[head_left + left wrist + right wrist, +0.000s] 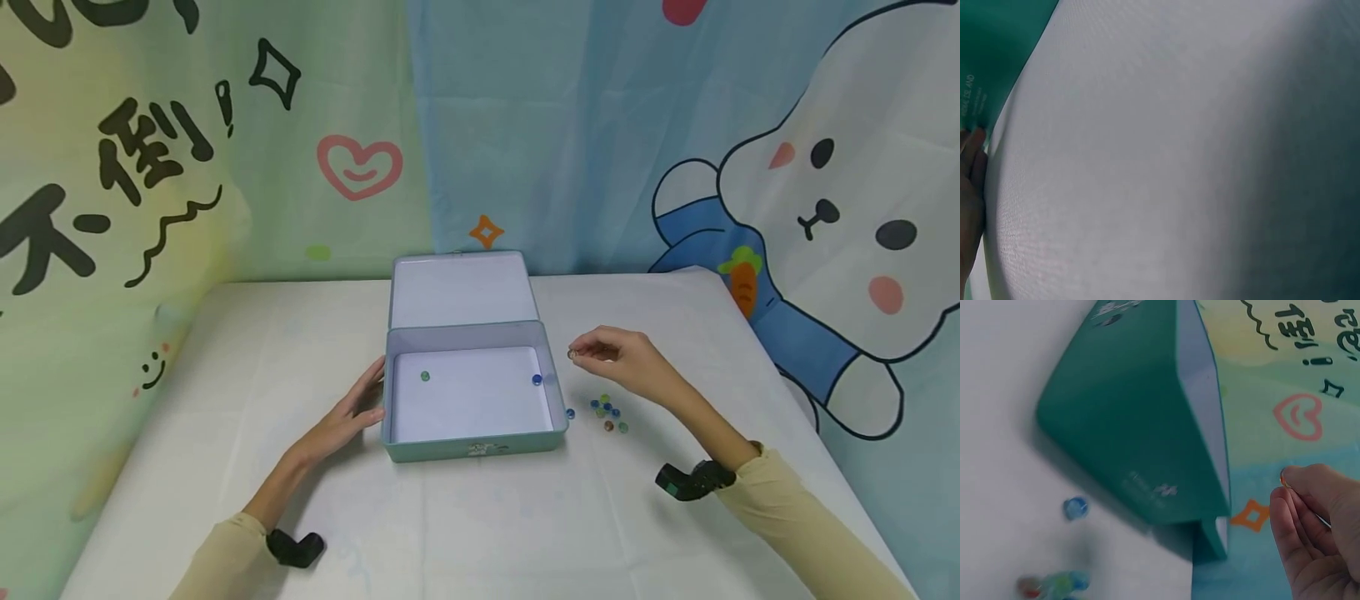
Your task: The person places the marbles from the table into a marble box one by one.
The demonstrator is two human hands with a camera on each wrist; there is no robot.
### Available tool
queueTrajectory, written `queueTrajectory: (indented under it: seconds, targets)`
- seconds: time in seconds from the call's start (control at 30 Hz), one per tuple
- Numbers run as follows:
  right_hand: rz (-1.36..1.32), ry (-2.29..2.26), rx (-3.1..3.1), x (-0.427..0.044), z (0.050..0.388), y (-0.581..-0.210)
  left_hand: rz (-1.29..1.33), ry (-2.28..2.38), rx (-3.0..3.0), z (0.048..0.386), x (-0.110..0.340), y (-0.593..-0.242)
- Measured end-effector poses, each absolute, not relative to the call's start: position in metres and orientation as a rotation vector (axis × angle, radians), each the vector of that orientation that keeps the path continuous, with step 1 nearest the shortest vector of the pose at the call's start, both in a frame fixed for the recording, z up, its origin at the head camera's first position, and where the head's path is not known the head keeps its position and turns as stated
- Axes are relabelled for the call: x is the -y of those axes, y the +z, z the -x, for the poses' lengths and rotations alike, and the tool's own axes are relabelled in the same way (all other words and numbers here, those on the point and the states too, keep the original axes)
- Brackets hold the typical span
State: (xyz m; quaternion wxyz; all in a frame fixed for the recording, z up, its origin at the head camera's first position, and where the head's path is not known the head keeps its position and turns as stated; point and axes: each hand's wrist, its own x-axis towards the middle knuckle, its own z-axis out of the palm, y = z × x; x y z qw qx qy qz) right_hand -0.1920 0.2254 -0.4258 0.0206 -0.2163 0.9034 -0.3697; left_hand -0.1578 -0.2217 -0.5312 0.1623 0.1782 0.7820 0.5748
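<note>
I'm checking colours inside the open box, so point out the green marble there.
The green marble lying toward the left inside the hinged-lid box. The only other marble visible inside is the blue marble, near the right wall.

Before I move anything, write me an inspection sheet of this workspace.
Surface: white cloth, lightly creased.
Job's things: hinged green tin, lid open; a green marble and a blue marble inside; loose marbles on the cloth to its right.
Clutter: nothing seen.
Hands: left hand touches the tin's left side; right hand pinches a small marble, right of the tin.
Cables: nothing seen.
Surroundings: cartoon-printed backdrop behind the table.
</note>
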Motion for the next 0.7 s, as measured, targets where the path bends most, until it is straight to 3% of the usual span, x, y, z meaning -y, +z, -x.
queueTrajectory:
  seconds: [0.7]
  targets:
    - [1.07,-0.944,-2.485,-0.109,0.254,-0.412,-0.506,1.65,-2.225,0.159,0.221,-0.531]
